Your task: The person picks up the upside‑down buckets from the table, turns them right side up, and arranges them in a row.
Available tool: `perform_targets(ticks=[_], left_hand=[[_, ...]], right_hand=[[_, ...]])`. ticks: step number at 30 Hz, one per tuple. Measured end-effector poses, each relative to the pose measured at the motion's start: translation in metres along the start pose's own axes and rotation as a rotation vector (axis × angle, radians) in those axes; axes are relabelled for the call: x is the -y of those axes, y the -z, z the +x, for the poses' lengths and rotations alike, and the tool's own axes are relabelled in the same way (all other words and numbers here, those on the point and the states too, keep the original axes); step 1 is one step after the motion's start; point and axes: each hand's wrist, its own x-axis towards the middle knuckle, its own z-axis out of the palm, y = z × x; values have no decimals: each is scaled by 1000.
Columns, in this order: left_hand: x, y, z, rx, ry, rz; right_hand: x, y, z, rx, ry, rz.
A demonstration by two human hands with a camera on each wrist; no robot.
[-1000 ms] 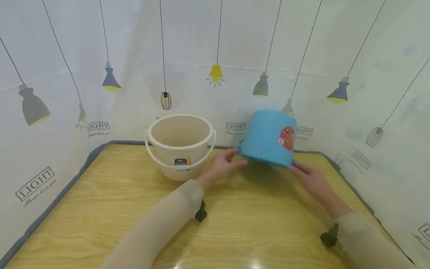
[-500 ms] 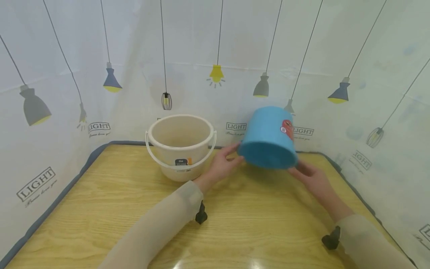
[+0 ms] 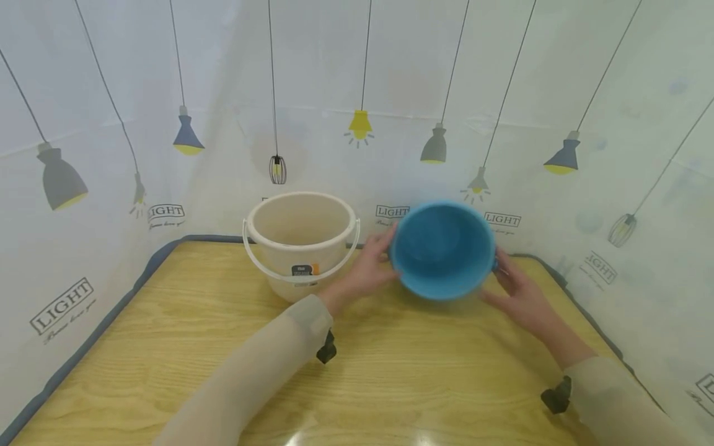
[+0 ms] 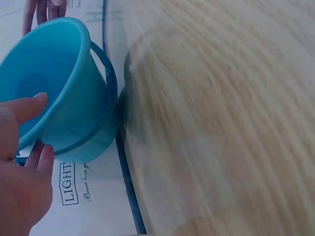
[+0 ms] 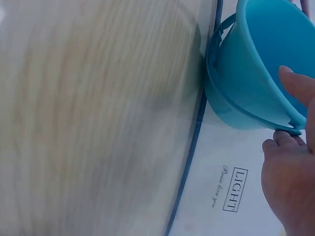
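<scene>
A blue bucket (image 3: 443,251) tips its mouth toward me in the head view, its inside showing, near the back of the table. My left hand (image 3: 370,266) grips its left side at the rim. In the left wrist view the thumb (image 4: 32,105) lies over the rim while two fingertips sit outside it. My right hand (image 3: 519,294) holds the opposite side, by the handle's joint. The right wrist view shows that thumb (image 5: 298,86) over the rim and curled fingers (image 5: 285,139) below. The bucket's blue handle (image 5: 231,105) hangs against its outer wall.
Just left of my left hand, a cream bucket (image 3: 301,248) stands upright on the wooden table (image 3: 401,384), its white handle (image 3: 273,272) hanging down in front. Behind the table's back edge rises a pale sheet (image 3: 318,74) printed with hanging lamps.
The blue bucket has turned over from upside down, its mouth swinging up to face me, with both hands on its rim. The cream bucket has stayed in place.
</scene>
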Motion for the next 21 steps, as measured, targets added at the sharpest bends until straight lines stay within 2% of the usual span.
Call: perform_targets(ticks=[4,9,13,16,21], left_hand=[[1,8,-1,53,-6,69],[2,13,0,37,-64,203],[3,13,0,25,-62,215],[3,13,-1,26,-54,215],[-1,14,-2,29,-42,211]], right_hand=[[2,3,2,-2,26,-62],[5,6,2,-10,14,-139],[6,7,3,-25,2,-193],[3,9,6,-49,24,-213],[0,15,13,-61,67,-182]])
